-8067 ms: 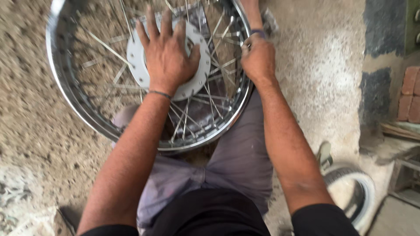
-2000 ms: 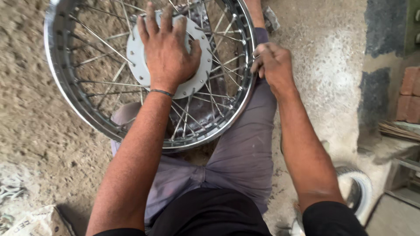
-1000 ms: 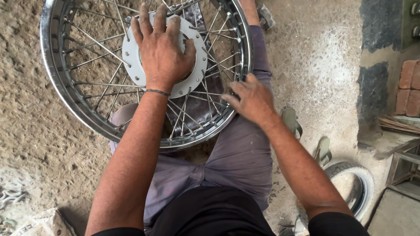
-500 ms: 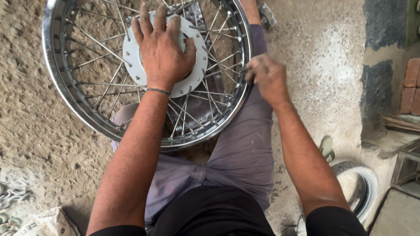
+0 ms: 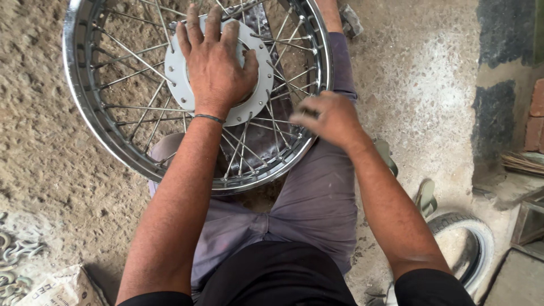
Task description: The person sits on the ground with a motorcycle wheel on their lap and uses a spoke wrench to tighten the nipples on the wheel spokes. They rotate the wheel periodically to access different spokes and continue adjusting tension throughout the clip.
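Chrome is what catches the eye: a spoked wheel rim lies flat across the seated person's lap, its polished band curving from the upper left down over the knees. At the far left edge of the view, on the rough sandy floor, a length of chain lies in loops, and a printed sack sits just beside it in the bottom corner.

Thin metal spokes run inward from the rim to a flat grey hub plate ringed with small holes. The left hand lies palm down on that plate, fingers spread and pointing away from the body; its grip is open, pressing flat rather than closed round anything. A thin bracelet circles that wrist.

Further right, the right hand is over the near right part of the rim, just above the thigh of the grey trousers. It is blurred, the fingers look loosely curled, and I cannot tell whether its grip holds anything or touches the spokes.

To the right, on the paler concrete, a sandal lies near an old tyre, with bricks against the wall at the edge.
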